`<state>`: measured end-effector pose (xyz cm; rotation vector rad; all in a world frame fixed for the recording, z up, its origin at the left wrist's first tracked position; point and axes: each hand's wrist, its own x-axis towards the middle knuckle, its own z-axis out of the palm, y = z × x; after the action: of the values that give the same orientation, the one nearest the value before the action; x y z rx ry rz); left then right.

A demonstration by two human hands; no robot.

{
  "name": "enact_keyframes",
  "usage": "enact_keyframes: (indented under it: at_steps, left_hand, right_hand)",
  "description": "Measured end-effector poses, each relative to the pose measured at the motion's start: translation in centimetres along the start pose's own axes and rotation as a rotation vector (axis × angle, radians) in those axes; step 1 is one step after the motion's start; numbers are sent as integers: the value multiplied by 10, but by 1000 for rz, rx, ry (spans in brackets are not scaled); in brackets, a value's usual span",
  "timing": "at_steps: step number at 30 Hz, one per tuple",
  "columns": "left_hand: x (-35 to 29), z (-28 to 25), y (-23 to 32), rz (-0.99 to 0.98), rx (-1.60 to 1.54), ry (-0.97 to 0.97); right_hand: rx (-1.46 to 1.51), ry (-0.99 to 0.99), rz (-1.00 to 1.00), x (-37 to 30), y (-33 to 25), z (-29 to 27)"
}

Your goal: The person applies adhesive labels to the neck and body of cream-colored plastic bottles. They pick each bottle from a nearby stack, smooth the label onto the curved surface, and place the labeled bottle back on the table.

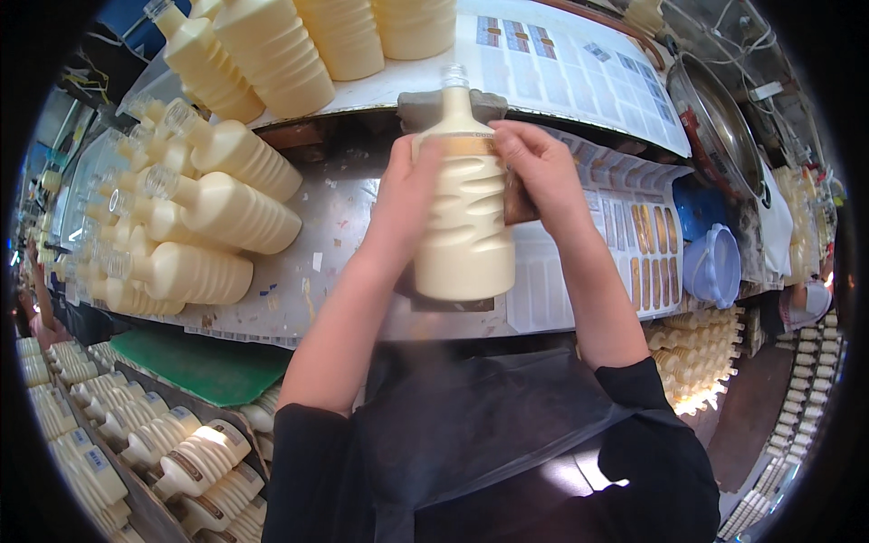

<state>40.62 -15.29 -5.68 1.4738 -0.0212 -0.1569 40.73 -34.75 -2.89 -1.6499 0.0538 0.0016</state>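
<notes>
A cream bottle (463, 262) with a clear threaded neck and wavy ribbed sides stands upright in front of me, leaning back near a grey padded block (412, 110). Around its shoulder runs a gold-brown label strip (469, 146). My left hand (403, 204) is at the bottle's upper left side, its thumb and fingers smeared by motion. At the strip's right end, my right hand (540, 167) has thumb and forefinger pinched together, fingers curled. Below that hand, a brown block-like piece (520, 201) shows beside the bottle.
Cream bottles (240, 213) lie stacked at the left; larger ones (272, 59) stand behind. Label sheets (625, 226) cover the table's right, with another sheet (570, 72) on the raised shelf. A blue-violet basket (715, 267) and metal pan (720, 118) are at right. Labelled bottles (204, 457) fill crates lower left.
</notes>
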Motion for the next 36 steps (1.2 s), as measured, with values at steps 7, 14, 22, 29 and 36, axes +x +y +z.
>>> enact_keyframes:
  at_steps: [7,14,22,29,36]
  left_hand:
    - [8,-6,-11,12,-134,-24]
    - [8,1,-6,-150,-343,13]
    - [-1,1,-7,-84,-368,29]
    - [-5,-10,-23,-181,-581,45]
    - [-29,-21,-14,299,918,31]
  right_hand:
    - [112,-11,92,1,10,4]
    - [107,85,237,7,3,-18]
    - [-785,208,-925,-30,-30,23]
    - [-1064,57,-1132,-27,-43,83]
    - [-1251,-92,-1012,-25,-43,104]
